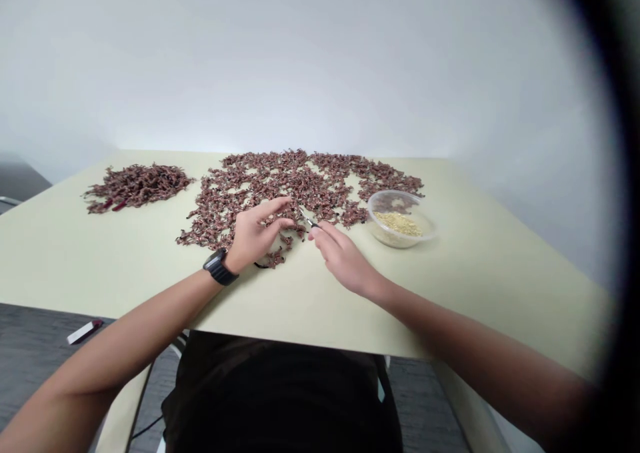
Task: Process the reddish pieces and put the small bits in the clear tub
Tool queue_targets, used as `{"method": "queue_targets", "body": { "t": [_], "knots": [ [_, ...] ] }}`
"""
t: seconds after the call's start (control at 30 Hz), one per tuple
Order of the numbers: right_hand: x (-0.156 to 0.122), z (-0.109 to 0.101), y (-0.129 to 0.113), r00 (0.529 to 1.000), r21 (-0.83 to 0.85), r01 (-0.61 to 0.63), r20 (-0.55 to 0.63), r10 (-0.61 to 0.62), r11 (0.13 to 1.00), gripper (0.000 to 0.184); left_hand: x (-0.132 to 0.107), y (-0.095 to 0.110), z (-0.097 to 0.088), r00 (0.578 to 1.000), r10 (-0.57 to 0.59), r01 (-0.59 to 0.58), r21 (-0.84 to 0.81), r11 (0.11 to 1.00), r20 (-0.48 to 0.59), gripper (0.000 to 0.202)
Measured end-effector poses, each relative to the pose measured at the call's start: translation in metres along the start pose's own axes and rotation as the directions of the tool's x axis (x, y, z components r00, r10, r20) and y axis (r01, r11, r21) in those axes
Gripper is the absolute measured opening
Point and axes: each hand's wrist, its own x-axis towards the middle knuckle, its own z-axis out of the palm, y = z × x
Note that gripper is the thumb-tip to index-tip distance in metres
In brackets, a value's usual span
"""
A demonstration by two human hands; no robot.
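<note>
My left hand (256, 233), with a black watch (220, 267) on its wrist, hovers over the near edge of a wide spread of small reddish-brown twisted pieces (280, 180). Its thumb and index finger are apart, and nothing shows between them. In my right hand (345, 256) is a slim tool (309, 220) with a bright metal tip and a dark body, held like a pen; its exact kind is not clear. The tip points at the gap by my left fingers, above the pieces. A few loose pieces (275, 258) lie below my left hand.
To the right stands a clear round plastic bowl (400, 240) holding small yellow bits (399, 223). A denser heap of brown pieces (140, 185) sits at the left, with a dark red item (119, 206) at its front. Beyond the pale table (310, 313) rises a white wall.
</note>
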Motion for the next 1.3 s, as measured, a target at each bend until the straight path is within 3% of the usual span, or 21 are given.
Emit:
{"method": "queue_targets", "body": {
  "t": [0.07,0.13,0.33,0.67,0.9,1.1,1.2,1.3],
  "knots": [
    [0.001,-0.001,0.003,0.981,-0.224,0.150,-0.089,-0.173,0.963,0.026,0.001,0.002,0.002,0.969,-0.244,0.246,-0.239,0.939,0.037,0.044],
    [0.001,-0.003,0.006,0.958,-0.354,0.218,-0.101,-0.269,0.909,0.023,0.002,0.004,0.002,0.927,-0.357,0.371,-0.410,0.833,0.114,0.044],
    [0.003,-0.003,0.012,0.928,-0.496,0.278,-0.083,-0.363,0.823,0.025,0.001,0.009,0.005,0.889,-0.393,0.454,-0.573,0.682,0.237,0.047],
    [0.002,0.000,0.010,0.938,-0.519,0.276,-0.036,-0.344,0.809,0.023,0.001,0.008,0.008,0.907,-0.314,0.421,-0.569,0.706,0.280,0.045],
    [0.001,0.003,0.011,0.951,-0.487,0.252,-0.035,-0.307,0.836,0.022,0.000,0.013,0.006,0.902,-0.355,0.432,-0.511,0.743,0.246,0.045],
    [-0.002,0.012,0.010,0.966,-0.349,0.234,-0.023,-0.258,0.908,0.019,-0.003,0.027,0.008,0.938,-0.343,0.336,-0.371,0.865,0.050,0.046],
    [-0.006,0.017,0.005,0.973,-0.241,0.219,-0.019,-0.231,0.945,0.019,-0.006,0.030,0.010,0.972,-0.224,0.200,-0.237,0.951,-0.077,0.043],
    [-0.009,0.020,0.001,0.979,-0.149,0.194,-0.028,-0.201,0.970,0.022,-0.006,0.031,0.009,0.989,-0.082,0.071,-0.089,0.993,-0.120,0.038]
  ]
}}
